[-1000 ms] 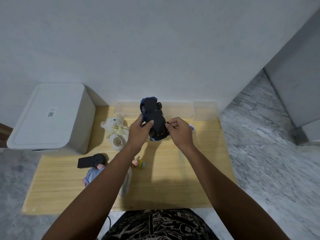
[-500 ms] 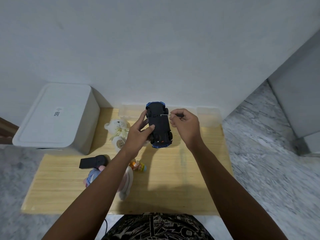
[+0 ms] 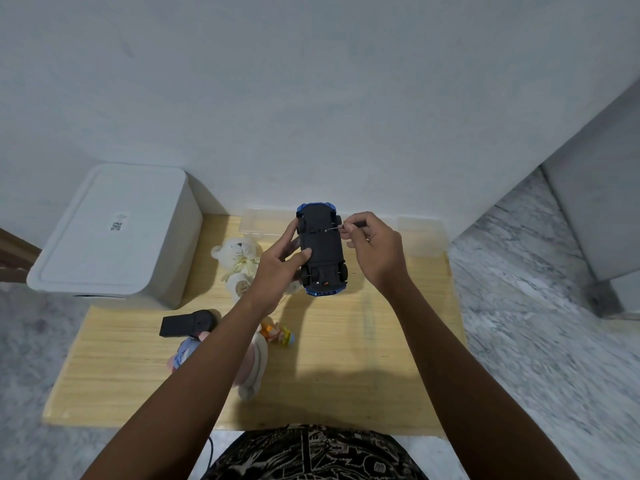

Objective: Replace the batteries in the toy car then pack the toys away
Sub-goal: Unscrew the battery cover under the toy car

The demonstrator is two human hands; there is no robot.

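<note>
A blue toy car (image 3: pixel 321 251) is held upside down above the wooden table, its black underside facing me. My left hand (image 3: pixel 278 268) grips its left side, thumb across the underside. My right hand (image 3: pixel 375 249) pinches a small screwdriver (image 3: pixel 343 227) whose thin tip touches the underside near the far wheels. A white teddy bear (image 3: pixel 239 261), a black remote (image 3: pixel 185 323), a pastel plush toy (image 3: pixel 254 362) and a small colourful figure (image 3: pixel 278 334) lie on the table to the left, partly hidden by my left arm.
A white lidded storage box (image 3: pixel 114 233) stands at the table's back left. A clear plastic container (image 3: pixel 263 221) and its lid (image 3: pixel 420 237) sit along the wall behind the car. The wooden table (image 3: pixel 346 358) stands on a grey marble floor.
The car has been turned from tilted to lengthwise, underside up. My right hand rose from the car's near end to its far end, screwdriver tip now at the underside.
</note>
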